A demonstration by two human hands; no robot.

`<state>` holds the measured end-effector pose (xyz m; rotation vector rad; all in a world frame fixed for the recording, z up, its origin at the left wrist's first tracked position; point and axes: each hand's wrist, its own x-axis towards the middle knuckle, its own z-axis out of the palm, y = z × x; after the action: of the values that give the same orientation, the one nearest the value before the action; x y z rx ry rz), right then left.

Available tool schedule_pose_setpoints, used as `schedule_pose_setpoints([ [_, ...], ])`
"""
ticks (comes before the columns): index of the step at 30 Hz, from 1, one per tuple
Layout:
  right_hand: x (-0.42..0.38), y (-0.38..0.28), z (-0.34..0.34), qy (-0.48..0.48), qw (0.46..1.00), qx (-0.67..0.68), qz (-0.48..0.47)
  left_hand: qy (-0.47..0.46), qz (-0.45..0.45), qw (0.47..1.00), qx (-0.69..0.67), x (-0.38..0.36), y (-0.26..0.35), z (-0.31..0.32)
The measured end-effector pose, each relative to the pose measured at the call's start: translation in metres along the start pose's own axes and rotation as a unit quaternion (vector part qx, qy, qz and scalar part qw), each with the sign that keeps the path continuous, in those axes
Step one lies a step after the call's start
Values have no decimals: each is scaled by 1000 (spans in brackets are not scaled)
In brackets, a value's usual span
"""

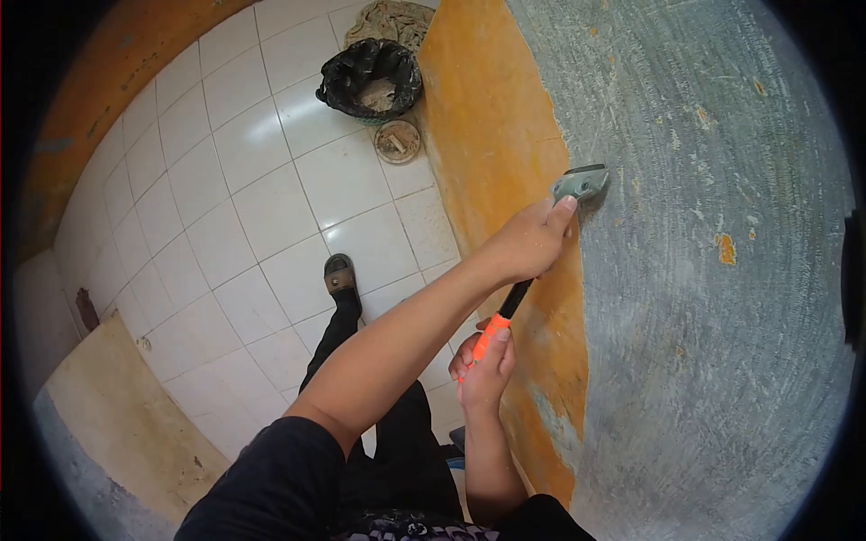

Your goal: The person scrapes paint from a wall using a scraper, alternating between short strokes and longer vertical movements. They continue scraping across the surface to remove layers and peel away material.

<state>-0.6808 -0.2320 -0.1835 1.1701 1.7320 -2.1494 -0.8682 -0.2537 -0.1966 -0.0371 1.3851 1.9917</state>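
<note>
A long-handled scraper (520, 295) with a metal head, black shaft and orange grip is held in both hands. My left hand (534, 236) is closed high on the shaft, its thumb pressed against the metal head (580, 183). Lower down, my right hand (487, 365) wraps round the orange grip (490, 338). The blade end lies at the wall, just inside the rough grey scraped area (695, 298) and close to its border with the orange paint (492, 117). Small orange flecks (726, 249) dot the grey surface.
On the white tiled floor (244, 189), a bin lined with a black bag (338, 81) stands against the wall. Beside it are a round dish of debris (398, 142) and a crumpled cloth (392, 22). My sandalled foot (339, 273) is nearby. A low wall (135, 415) rises at left.
</note>
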Motion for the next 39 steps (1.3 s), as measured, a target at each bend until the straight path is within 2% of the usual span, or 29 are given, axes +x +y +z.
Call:
schedule_pose_setpoints([
  [4,9,-2,5,-8,1000,-12,-6,-9,-14,1000,-10,6,4,-9],
  [9,0,6,5,6,1000,11,2,13,11,1000,24,-1,-8,1],
  [13,-3,2,3,12,1000,18,18,0,-13,1000,19,-3,-5,3],
  [16,10,-1,7,6,1000,-8,-7,20,-2,1000,12,5,3,-6],
  [19,14,-7,26,7,1000,20,8,32,6,999,30,7,11,-14],
  [22,4,9,15,17,1000,22,-1,33,29,995,88,0,0,-3],
  [26,6,-1,9,19,1000,-3,1,38,39,996,70,7,-6,1],
  [31,30,-11,30,-10,1000,-10,-21,39,24,999,11,21,21,-25],
  [37,7,-2,17,14,1000,4,3,23,-8,999,31,1,6,-4],
  [39,12,-7,18,10,1000,1,7,36,5,999,28,11,11,-11],
])
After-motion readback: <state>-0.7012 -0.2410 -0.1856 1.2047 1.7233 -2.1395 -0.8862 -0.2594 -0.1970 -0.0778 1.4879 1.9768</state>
